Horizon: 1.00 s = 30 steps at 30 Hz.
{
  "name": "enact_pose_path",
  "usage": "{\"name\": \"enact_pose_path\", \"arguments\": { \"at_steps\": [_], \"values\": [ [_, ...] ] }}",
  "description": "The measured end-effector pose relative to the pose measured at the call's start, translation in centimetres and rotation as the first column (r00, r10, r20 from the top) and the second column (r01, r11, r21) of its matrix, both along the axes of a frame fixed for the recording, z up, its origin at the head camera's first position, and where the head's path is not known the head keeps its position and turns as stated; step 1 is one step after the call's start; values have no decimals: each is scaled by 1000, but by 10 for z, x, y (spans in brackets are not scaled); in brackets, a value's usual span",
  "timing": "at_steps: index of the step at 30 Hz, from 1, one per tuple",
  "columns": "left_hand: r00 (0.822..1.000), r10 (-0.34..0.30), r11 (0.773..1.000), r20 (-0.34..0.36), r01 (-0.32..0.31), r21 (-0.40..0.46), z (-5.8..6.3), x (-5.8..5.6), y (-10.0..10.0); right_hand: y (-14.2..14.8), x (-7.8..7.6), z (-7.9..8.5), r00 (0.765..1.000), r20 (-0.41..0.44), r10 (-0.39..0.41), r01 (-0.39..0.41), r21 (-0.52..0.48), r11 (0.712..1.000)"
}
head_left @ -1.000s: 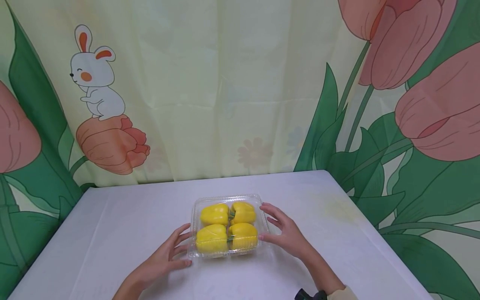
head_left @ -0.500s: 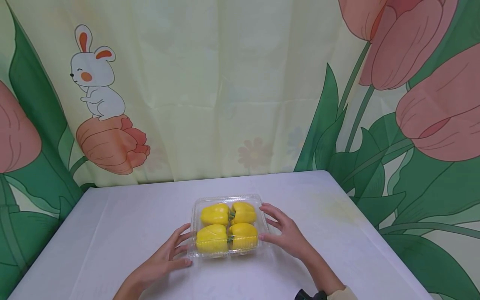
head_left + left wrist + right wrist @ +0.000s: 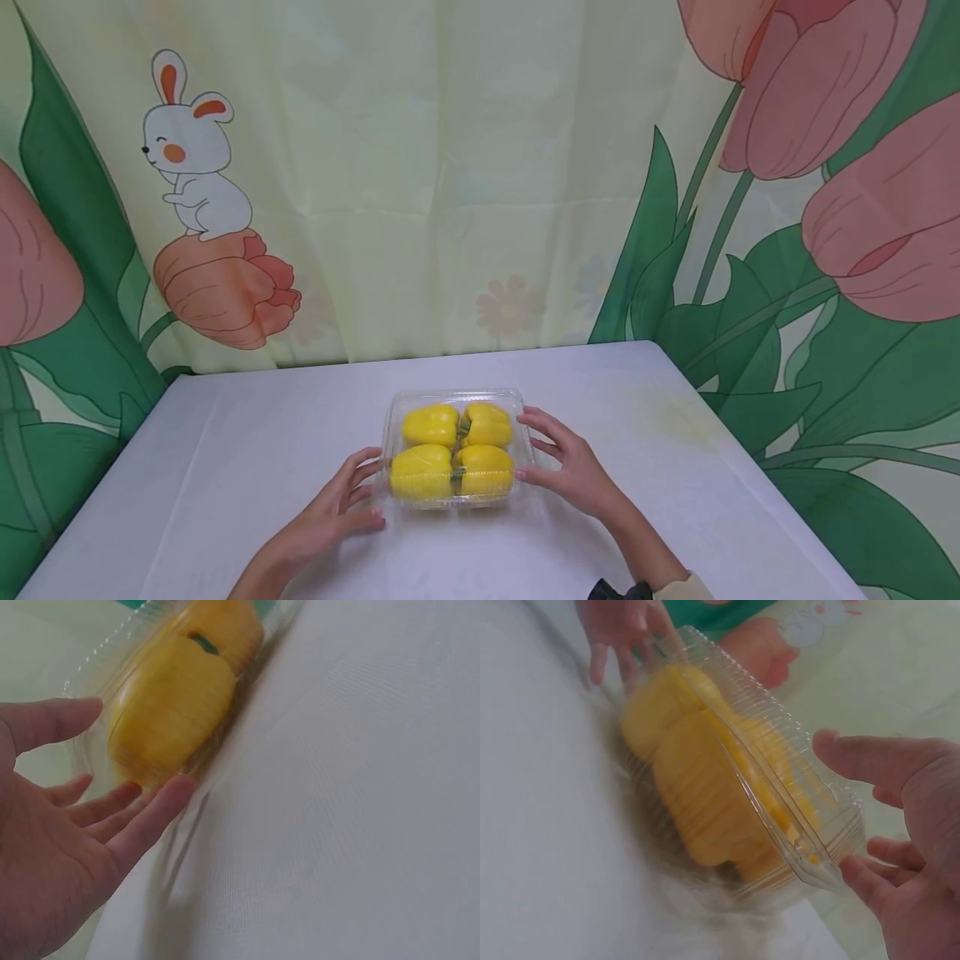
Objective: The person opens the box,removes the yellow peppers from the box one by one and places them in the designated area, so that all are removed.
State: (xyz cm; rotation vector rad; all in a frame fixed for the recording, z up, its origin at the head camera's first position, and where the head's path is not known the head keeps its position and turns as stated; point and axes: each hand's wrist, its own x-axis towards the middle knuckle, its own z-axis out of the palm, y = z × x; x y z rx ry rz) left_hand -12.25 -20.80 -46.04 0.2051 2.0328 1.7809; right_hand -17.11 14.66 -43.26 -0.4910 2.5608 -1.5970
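A clear plastic clamshell container (image 3: 457, 395) sits in the middle of the table with several yellow bell peppers (image 3: 429, 425) inside. Its lid is down over them. At its left side, my left hand (image 3: 330, 518) has spread, nearly straight fingers along the wall, the thumb near the front corner. My right hand (image 3: 573, 475) is at the opposite side, fingertips by the far right edge and thumb by the near right part. In the right wrist view, a fingertip (image 3: 859, 874) meets the container's rim. Green pepper stems (image 3: 462, 427) show between the peppers.
A white cloth covers the table (image 3: 262, 433). Behind it hangs a pale curtain (image 3: 360, 208) printed with a rabbit and large tulips. A black strap (image 3: 621, 590) is on the right wrist beside a beige sleeve (image 3: 682, 588).
The container's near edge has shifted slightly upward in the head view, and the front peppers have moved a little to the left. Both hands stay almost in place at its sides.
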Motion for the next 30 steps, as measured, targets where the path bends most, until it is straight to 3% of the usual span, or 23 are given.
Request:
{"name": "enact_pose_path", "arguments": {
  "at_steps": [20, 30],
  "values": [
    [999, -31, 997, 42, 28, 79, -4, -1, 0, -1, 1, 2, 1000, -27, -1, 2, 34, 999],
    [997, -17, 994, 77, 8, 108, -5, -1, 3, -2, 1, 0, 999, -53, -1, 3, 41, 999]
  ]
}}
